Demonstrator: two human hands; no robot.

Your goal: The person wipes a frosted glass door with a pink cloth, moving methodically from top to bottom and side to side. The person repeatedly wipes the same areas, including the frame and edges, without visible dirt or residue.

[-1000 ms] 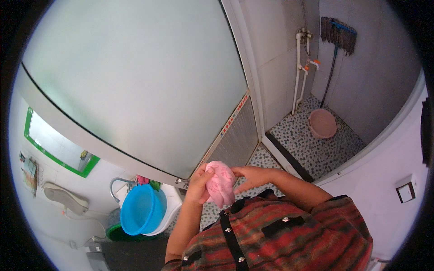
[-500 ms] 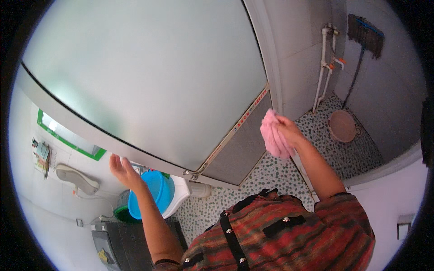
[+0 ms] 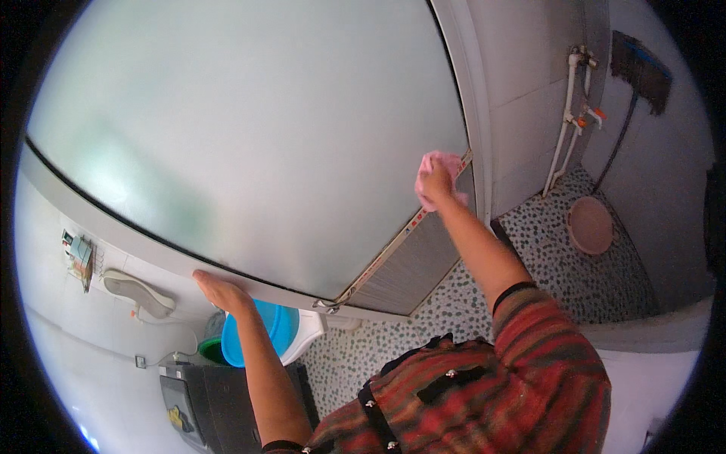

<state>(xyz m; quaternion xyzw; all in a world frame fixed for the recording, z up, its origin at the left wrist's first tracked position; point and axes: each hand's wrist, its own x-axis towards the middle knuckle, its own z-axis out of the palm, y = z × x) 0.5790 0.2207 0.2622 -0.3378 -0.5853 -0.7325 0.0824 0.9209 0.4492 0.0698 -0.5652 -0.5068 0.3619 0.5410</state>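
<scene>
A white-framed door (image 3: 363, 314) with a large frosted glass pane (image 3: 265, 136) stands in front of me. My right hand (image 3: 436, 184) is closed on a pink cloth (image 3: 425, 198), which lies against the lower right of the pane. The cloth covers part of the narrow red-and-white strip (image 3: 408, 227) below the glass. A grey lower panel (image 3: 412, 276) sits under that strip. At the left, my left hand (image 3: 223, 293) holds the door's outer frame edge; some of its fingers are hidden from view.
Left of the door are a blue basin (image 3: 283, 325) on a white sink, a green bucket (image 3: 212, 350), a dark washing machine (image 3: 227, 401) and a wall shelf (image 3: 78, 257). At the right, a pink basin (image 3: 590, 225) stands on pebbled floor near white pipes (image 3: 563, 129) and a mop (image 3: 641, 72).
My right hand has moved up and left, bringing the cloth from the air beside the door onto the pane and strip. My left hand has gone from open to holding the door edge.
</scene>
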